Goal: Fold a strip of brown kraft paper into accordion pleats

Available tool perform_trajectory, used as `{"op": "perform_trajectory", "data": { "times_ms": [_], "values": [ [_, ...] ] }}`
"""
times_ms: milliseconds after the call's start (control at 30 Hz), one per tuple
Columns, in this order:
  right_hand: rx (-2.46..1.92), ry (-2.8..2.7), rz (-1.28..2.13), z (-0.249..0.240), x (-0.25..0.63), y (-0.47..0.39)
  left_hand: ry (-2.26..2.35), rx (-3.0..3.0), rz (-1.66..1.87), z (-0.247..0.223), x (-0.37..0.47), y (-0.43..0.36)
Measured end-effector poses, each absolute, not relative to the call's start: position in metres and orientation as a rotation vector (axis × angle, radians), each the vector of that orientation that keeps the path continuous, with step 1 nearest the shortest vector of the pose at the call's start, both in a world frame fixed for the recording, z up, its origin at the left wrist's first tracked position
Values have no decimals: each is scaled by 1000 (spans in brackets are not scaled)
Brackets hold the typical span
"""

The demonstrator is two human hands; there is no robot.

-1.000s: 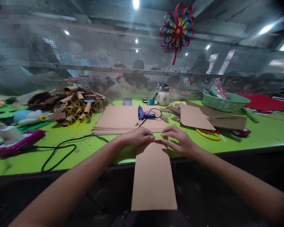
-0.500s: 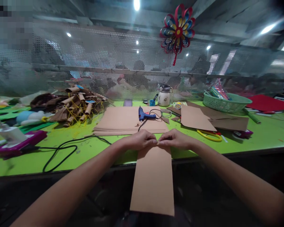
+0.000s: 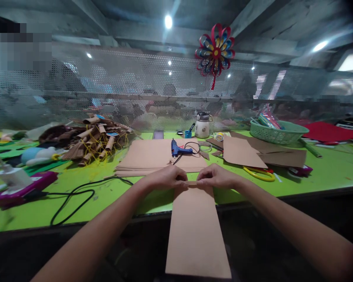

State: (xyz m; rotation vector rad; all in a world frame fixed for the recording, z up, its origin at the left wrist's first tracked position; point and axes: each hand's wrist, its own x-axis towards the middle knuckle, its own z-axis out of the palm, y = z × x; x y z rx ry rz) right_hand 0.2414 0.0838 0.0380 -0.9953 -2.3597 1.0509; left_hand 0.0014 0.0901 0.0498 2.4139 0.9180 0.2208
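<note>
A long brown cardboard sheet (image 3: 197, 231) hangs over the front edge of the green table, its far edge folded up in a narrow strip. My left hand (image 3: 172, 178) pinches that strip near its left end. Close beside it, my right hand (image 3: 214, 176) grips the same strip toward the right. Just beyond my hands lies a stack of brown sheets (image 3: 150, 152), with a blue glue gun (image 3: 179, 150) resting on top.
Paper rolls with yellow string (image 3: 98, 137) are heaped at the left, behind a purple power strip (image 3: 26, 190) and its black cable. A bottle (image 3: 202, 126), cut sheets (image 3: 242, 152), yellow-handled scissors (image 3: 259, 174) and a green basket (image 3: 278, 133) stand or lie at the right.
My hands have moved slightly apart along the sheet's far edge, showing more of the folded strip between them. The whole view has tilted up a little.
</note>
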Motion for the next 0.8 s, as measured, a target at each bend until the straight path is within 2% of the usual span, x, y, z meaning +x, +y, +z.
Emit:
{"op": "perform_trajectory", "data": {
  "times_ms": [167,433,800],
  "values": [
    [-963,-2397,992,30,237,85,930,2423,221,46,0,91],
    [-827,-2497,618,22,237,89,1033,2362,207,42,2,92],
    [-777,-2421,693,12,240,96,965,2454,166,39,-7,105]
  ]
}}
